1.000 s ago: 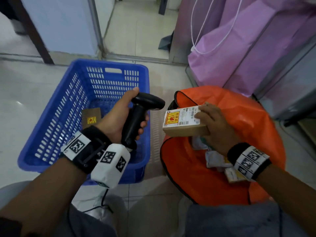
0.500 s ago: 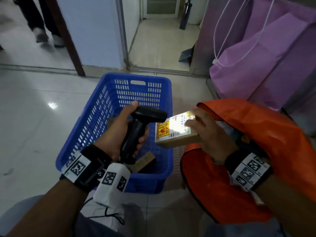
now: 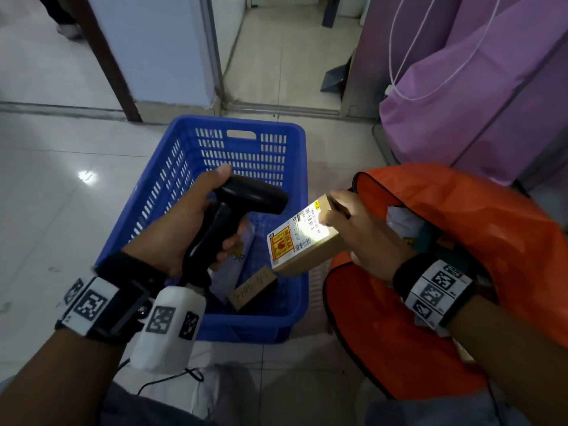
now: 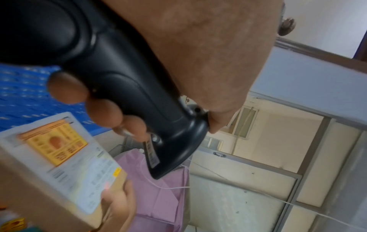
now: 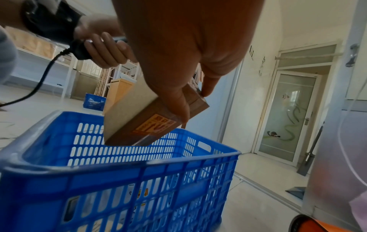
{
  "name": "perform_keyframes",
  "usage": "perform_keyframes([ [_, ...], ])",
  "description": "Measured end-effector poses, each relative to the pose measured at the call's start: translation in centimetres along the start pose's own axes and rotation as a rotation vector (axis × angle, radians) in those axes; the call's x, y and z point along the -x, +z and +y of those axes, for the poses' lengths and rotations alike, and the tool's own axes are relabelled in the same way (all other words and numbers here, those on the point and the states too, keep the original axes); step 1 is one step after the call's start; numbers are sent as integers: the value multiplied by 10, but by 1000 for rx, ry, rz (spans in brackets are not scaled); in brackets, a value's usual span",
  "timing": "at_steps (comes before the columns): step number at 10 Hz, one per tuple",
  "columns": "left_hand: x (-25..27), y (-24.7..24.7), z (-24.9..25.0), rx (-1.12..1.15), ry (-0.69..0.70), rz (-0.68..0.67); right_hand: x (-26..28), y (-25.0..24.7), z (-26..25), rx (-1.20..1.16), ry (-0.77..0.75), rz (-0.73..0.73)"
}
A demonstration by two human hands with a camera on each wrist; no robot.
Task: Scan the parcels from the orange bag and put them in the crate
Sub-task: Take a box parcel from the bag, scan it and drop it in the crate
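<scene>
My left hand (image 3: 187,229) grips a black handheld scanner (image 3: 242,204) over the blue crate (image 3: 236,133), its head aimed right at a parcel. My right hand (image 3: 362,238) holds that parcel, a small cardboard box (image 3: 302,241) with a white label and a yellow-red sticker, tilted above the crate's right rim. The scanner's light glows on the label (image 4: 85,169). In the right wrist view the box (image 5: 143,116) hangs over the crate (image 5: 119,169), pinched between thumb and fingers. Inside the crate lie a brown box (image 3: 252,290) and a pale pouch (image 3: 233,262). The orange bag (image 3: 461,241) gapes open at right with parcels inside.
Purple fabric bags (image 3: 476,87) with white cords stand behind the orange bag. A door frame (image 3: 104,56) and a blue wall panel rise beyond the crate. The scanner's cable (image 3: 166,379) trails by my knees. Glossy floor tiles stretch to the left. Another blue crate (image 5: 94,102) sits far off.
My right hand has carried the box from over the orange bag leftward to above the crate's rim. The scanner's light has come on across its label, and the box now tilts more steeply.
</scene>
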State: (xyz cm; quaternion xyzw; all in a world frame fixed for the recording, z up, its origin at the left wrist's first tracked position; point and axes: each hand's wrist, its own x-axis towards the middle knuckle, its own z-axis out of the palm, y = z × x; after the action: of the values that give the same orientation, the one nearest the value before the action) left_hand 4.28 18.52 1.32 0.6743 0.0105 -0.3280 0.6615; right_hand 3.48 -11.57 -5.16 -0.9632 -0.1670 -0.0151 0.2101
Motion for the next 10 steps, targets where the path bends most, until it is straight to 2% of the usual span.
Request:
perform_keyframes([
  [1, 7, -10, 5, -39, -23, 43, 4, -2, -2, -168, 86, -40],
  [2, 15, -16, 10, -37, -49, 71, 3, -7, -3, -341, 248, -53],
  [3, 20, -21, 11, -37, -30, 68, 7, -13, -7, -327, 229, -50],
  [4, 23, -26, 12, -27, -15, 71, 9, -11, -10, -425, 219, -55],
  [5, 25, -24, 13, -14, -16, 74, 11, -14, -14, -219, 184, -68],
  [6, 24, -17, 11, -39, -28, 60, 17, -14, -7, 15, -36, -86],
  [7, 23, -14, 10, -68, -30, 53, 19, -6, 0, -13, -71, -87],
  [8, 23, -19, 10, -53, -22, 50, 13, -9, -13, -212, 37, 1],
  [9, 22, -19, 10, -72, -11, 18, 11, -5, -12, -298, 105, -16],
  [10, 18, -16, 7, -117, -8, -4, 12, -3, -7, -130, -6, -55],
])
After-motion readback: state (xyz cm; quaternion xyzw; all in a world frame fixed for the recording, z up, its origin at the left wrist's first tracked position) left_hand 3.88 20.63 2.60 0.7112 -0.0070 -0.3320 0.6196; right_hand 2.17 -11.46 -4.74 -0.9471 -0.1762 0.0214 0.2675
